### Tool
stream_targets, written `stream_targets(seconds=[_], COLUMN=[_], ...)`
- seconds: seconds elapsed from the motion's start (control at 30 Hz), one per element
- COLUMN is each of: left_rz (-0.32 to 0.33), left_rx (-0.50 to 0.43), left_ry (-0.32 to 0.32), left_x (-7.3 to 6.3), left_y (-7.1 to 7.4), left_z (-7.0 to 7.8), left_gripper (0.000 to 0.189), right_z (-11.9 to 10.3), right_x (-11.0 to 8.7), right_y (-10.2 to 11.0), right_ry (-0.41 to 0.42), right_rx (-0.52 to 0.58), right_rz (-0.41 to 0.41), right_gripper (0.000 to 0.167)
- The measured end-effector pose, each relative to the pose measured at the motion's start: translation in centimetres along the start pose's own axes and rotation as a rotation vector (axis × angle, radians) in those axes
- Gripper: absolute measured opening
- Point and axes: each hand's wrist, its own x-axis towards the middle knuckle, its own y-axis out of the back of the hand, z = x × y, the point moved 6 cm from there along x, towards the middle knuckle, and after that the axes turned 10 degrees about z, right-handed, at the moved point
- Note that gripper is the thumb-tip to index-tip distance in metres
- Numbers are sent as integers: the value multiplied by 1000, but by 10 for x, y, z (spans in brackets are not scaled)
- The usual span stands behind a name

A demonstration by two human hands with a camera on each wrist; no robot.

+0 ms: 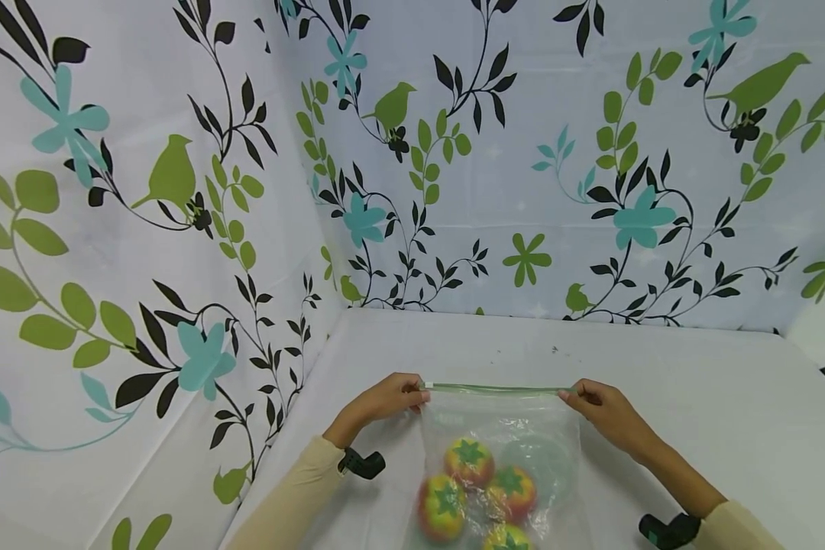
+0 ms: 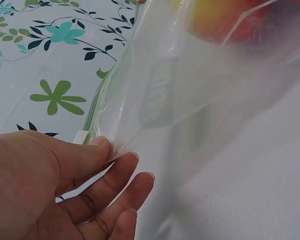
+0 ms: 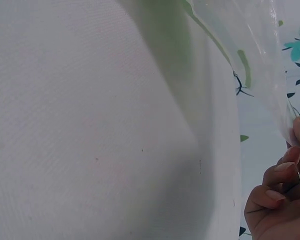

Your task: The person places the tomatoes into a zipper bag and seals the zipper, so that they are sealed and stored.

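A clear zip bag (image 1: 553,466) hangs between both hands, its green zip edge (image 1: 498,388) stretched level at the top. Inside are several red-and-yellow tomato-like fruits with green star-shaped tops, such as the upper fruit (image 1: 469,461); the lowest is cut off by the frame. My left hand (image 1: 393,395) pinches the bag's upper left corner between thumb and forefinger, right by the white slider (image 2: 81,137). At the opposite corner my right hand (image 1: 608,412) pinches the end of the zip edge. In the right wrist view, the right hand (image 3: 282,185) shows only partly.
A white-covered table (image 1: 412,344) lies beneath the bag. Behind and to the left stand walls of patterned cloth (image 1: 481,191) with leaves, birds and flowers. Each wrist carries a dark camera, the left camera (image 1: 363,463) and right camera (image 1: 668,530).
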Motion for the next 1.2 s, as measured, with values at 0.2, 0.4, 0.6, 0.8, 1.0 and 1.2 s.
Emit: stream_targets(seconds=[0.2,0.4,0.6,0.8,1.0,1.2], left_rz=[-1,-6,-19,-47,-68,-77], left_rx=[12,49,184,317,386,425], left_ry=[0,-11,-30,-58,-77,-71], left_x=[1,4,6,9,9,12], left_y=[3,8,15,21,24,24], left_z=[1,8,21,32,36,42], left_gripper=[21,14,13,11,9,8], right_z=[-4,-13,-28,-47,-63,-83], right_x=[3,6,12,19,27,35], right_y=[-1,0,-2,-14,-34,-61], right_ry=[20,85,207,276,316,378], right_rx=[-37,-92,-212,-307,-335,-336], right_rz=[-2,-9,1,3,-72,-135], right_gripper=[33,27,19,25,25,29])
